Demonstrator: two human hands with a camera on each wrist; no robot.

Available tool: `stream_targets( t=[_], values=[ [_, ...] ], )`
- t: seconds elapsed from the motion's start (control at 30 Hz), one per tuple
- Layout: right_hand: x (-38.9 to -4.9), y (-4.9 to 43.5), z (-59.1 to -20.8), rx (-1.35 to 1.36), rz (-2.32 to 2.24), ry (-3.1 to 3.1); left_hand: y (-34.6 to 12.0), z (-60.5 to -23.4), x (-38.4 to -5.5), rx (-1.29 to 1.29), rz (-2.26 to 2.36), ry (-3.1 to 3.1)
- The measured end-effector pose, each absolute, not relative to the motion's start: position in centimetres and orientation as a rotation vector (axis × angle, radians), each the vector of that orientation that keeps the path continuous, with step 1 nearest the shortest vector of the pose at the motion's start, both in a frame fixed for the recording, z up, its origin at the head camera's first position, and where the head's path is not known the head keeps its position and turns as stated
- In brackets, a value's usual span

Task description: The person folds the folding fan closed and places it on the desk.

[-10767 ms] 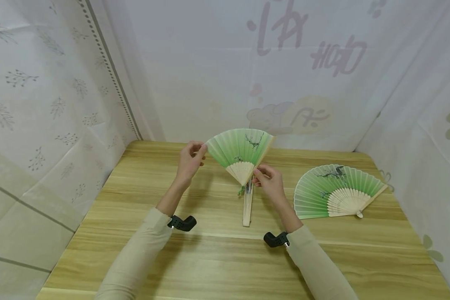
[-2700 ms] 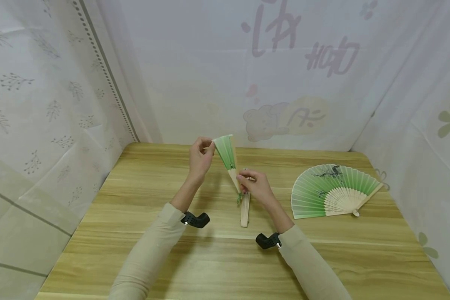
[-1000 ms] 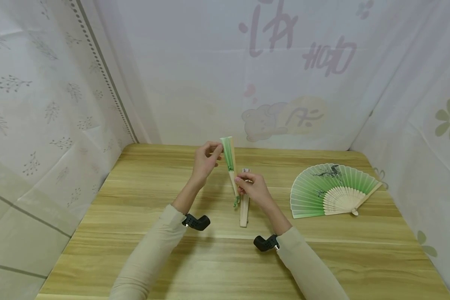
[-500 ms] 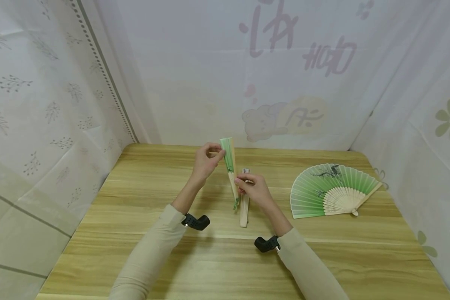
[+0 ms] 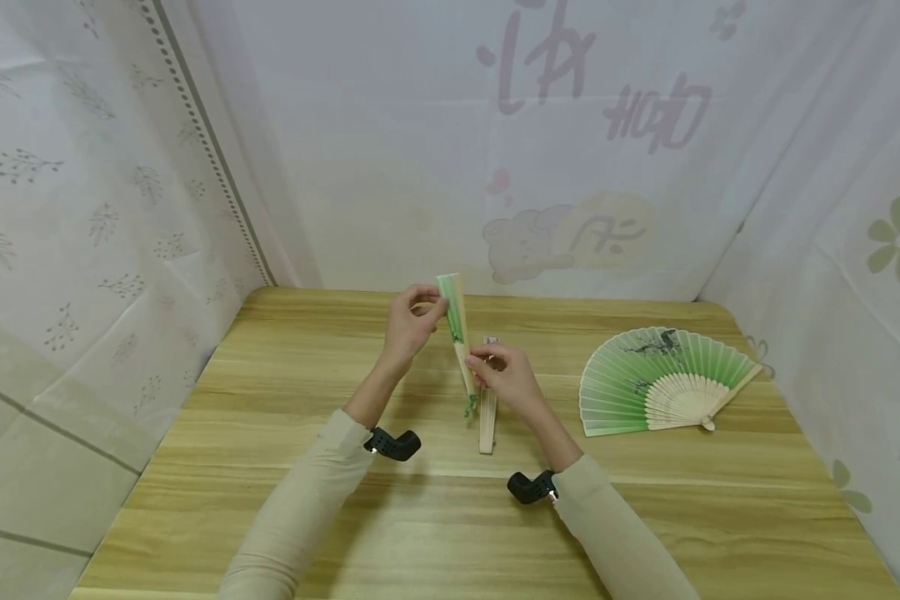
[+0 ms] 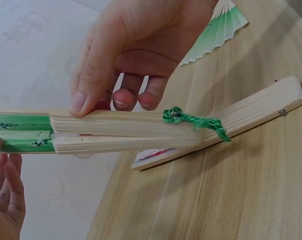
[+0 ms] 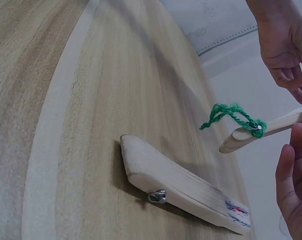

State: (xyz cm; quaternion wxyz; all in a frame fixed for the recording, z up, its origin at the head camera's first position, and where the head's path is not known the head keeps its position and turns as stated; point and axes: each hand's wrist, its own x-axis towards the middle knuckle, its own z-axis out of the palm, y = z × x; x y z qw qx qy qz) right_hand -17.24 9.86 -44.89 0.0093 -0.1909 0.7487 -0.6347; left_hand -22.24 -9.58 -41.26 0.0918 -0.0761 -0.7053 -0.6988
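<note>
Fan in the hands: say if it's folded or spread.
Nearly folded: the held fan is a narrow strip, a slim gap showing between its ribs.

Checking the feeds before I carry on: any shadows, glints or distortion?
Head: soft shadow on the table beside the left sleeve; left wrist: held fan readable, shadow under the lying closed fan; right wrist: metal ring glints, pale stripe looks bowed.

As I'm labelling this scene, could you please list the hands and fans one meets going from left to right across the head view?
Left hand, nearly folded green fan, folded fan on the table, spread green fan; the right hand overlaps the folded fan, so I omit it.
</note>
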Motion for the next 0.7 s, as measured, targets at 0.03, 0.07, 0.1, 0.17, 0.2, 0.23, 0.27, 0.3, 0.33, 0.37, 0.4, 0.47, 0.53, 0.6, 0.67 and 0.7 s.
stream_targets(
  t=[0.03, 0.07, 0.1, 0.17, 0.2, 0.23, 0.27, 0.3, 0.33, 0.37, 0.4, 0.47, 0.53, 0.6, 0.67, 0.7],
  values=[
    [-17.5, 9.8, -45.3, -0.618, -1.974, 2.368, -9.6, -41.3, -22.2, -0.225, -2.07, -2.091],
    [-17.7, 9.7, -45.7, -0.64, -1.973, 2.387, -9.6, -41.3, -22.3, -0.226, -2.065, -2.088],
    [-17.7, 9.7, -46.0, -0.657, -1.974, 2.408, -9.6, -41.4, -22.3, -0.227, -2.057, -2.085],
    [-17.8, 9.6, -46.1, -0.691, -1.966, 2.447, -9.6, -41.4, -22.3, -0.227, -2.048, -2.081],
    [-17.8, 9.5, -46.2, -0.709, -1.959, 2.468, -9.5, -41.5, -22.3, -0.227, -2.042, -2.08],
    [-17.9, 9.5, -46.2, -0.732, -1.941, 2.498, -9.5, -41.5, -22.3, -0.225, -2.037, -2.081],
    [-17.9, 9.5, -46.2, -0.752, -1.922, 2.527, -9.4, -41.6, -22.3, -0.223, -2.033, -2.08],
    [-17.9, 9.4, -46.2, -0.766, -1.895, 2.558, -9.4, -41.6, -22.3, -0.22, -2.029, -2.078],
    [-17.9, 9.3, -46.2, -0.777, -1.864, 2.592, -9.3, -41.6, -22.3, -0.217, -2.025, -2.076],
    [-17.9, 9.3, -46.1, -0.782, -1.834, 2.623, -9.3, -41.6, -22.3, -0.212, -2.019, -2.072],
    [-17.9, 9.2, -46.1, -0.784, -1.804, 2.653, -9.2, -41.7, -22.3, -0.209, -2.013, -2.07],
    [-17.9, 9.0, -46.0, -0.783, -1.758, 2.698, -9.1, -41.7, -22.3, -0.202, -2.0, -2.063],
    [-17.8, 8.8, -45.8, -0.77, -1.714, 2.745, -9.0, -41.7, -22.3, -0.189, -1.987, -2.058],
    [-17.7, 8.7, -45.6, -0.766, -1.66, 2.8, -8.9, -41.8, -22.4, -0.172, -1.974, -2.057],
    [-17.6, 8.4, -45.3, -0.771, -1.589, 2.861, -8.9, -41.8, -22.4, -0.149, -1.967, -2.058],
    [-17.5, 8.3, -45.3, -0.775, -1.548, 2.889, -8.8, -41.9, -22.4, -0.139, -1.964, -2.06]
  ],
)
